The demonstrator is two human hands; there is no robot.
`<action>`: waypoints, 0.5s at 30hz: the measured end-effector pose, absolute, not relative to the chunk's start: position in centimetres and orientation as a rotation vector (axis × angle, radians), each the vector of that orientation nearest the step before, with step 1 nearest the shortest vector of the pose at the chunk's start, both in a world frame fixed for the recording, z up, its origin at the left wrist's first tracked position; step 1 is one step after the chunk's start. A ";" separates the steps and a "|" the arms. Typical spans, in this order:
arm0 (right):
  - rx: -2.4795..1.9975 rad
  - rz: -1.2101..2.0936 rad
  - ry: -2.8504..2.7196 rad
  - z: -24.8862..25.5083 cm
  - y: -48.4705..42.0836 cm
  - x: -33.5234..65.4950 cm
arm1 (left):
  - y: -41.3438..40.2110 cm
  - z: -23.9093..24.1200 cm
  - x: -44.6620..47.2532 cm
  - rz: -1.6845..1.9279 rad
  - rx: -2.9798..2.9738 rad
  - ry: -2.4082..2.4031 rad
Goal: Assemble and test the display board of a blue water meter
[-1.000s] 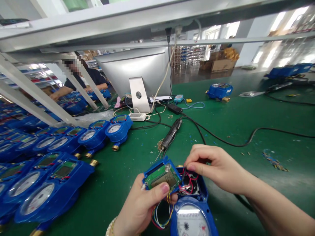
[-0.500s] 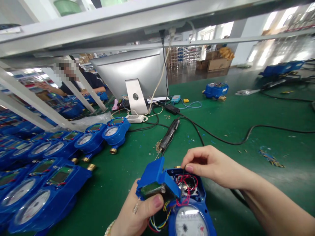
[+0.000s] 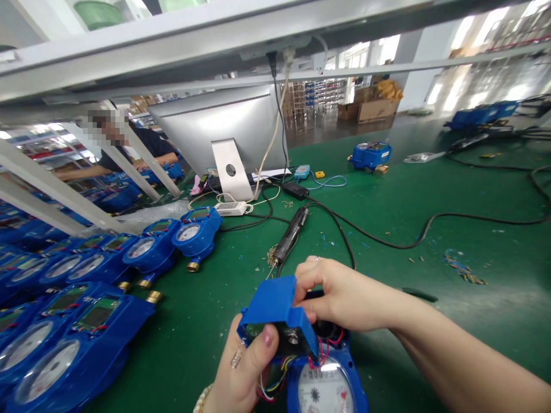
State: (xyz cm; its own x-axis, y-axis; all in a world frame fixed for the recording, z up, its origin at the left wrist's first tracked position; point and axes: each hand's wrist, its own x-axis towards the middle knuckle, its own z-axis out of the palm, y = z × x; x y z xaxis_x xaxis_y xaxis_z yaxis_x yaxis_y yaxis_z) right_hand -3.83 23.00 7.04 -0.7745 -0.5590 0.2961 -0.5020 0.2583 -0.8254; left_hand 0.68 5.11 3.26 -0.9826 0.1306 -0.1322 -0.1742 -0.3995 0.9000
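My left hand [image 3: 243,367] grips a blue plastic cover [image 3: 270,301], thumb at its front edge, with the cover tilted over an open water meter [image 3: 357,378]. A circuit board shows dimly under the cover. Thin coloured wires [image 3: 282,373] run from the cover down beside the meter's round dial [image 3: 326,390]. Over the meter's open compartment, my right hand [image 3: 344,295] has its fingers bent together behind the cover's right edge. The cover hides its fingertips and whatever they hold. Red wires [image 3: 333,342] loop out of the compartment below that hand.
A black electric screwdriver [image 3: 293,235] lies beyond the cover, beside small screws [image 3: 271,256]. Blue water meters [image 3: 55,361] stand in rows at left. A monitor [image 3: 224,126], cables [image 3: 387,244] and another meter [image 3: 370,155] are farther back. A person [image 3: 142,146] sits behind the posts.
My right hand has moved left and down, from the compartment's far edge to behind the cover. The cover has tipped so more of its top faces me. The view has shifted slightly.
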 end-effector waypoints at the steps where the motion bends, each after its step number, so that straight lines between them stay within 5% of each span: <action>1: -1.054 -1.558 2.466 7.0 22.9 -3.9 | 5.2 3.3 0.6 2.483 -0.113 1.656; 15: -0.688 -2.100 2.830 4.8 21.1 2.1 | 5.8 3.7 -0.3 2.569 -0.310 1.660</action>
